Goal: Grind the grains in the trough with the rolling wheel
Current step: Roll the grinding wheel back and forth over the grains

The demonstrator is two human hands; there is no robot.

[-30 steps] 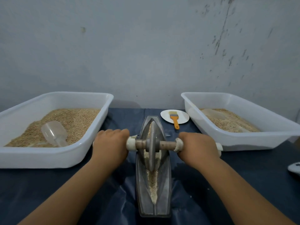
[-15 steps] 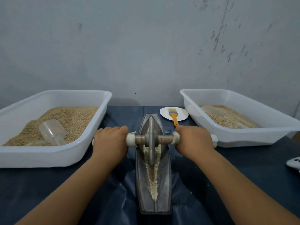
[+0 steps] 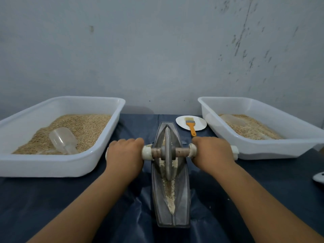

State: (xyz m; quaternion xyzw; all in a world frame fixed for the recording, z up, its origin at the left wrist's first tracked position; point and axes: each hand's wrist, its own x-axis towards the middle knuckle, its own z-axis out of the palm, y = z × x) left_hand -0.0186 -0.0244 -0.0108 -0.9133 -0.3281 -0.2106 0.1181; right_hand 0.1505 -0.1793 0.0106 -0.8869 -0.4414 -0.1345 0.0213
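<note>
A grey boat-shaped metal trough (image 3: pixel 184 199) lies lengthwise on the dark blue table cover, straight ahead of me. Pale crushed grains (image 3: pixel 171 195) line its groove. The grey rolling wheel (image 3: pixel 168 151) stands upright in the far half of the trough, on a wooden axle with white end caps. My left hand (image 3: pixel 123 155) grips the axle's left handle. My right hand (image 3: pixel 212 152) grips the right handle. Both handles are hidden under my fingers.
A white tray (image 3: pixel 52 165) of whole grains with a clear plastic scoop (image 3: pixel 63 140) sits at the left. A second white tray (image 3: pixel 273 149) with grains and a scoop sits at the right. Behind the trough, a white plate (image 3: pixel 199 124) holds an orange-handled brush (image 3: pixel 191 126). The wall is close behind.
Both hands have pushed the wheel a little farther along the trough, away from me. More crushed grain shows in the near part of the groove.
</note>
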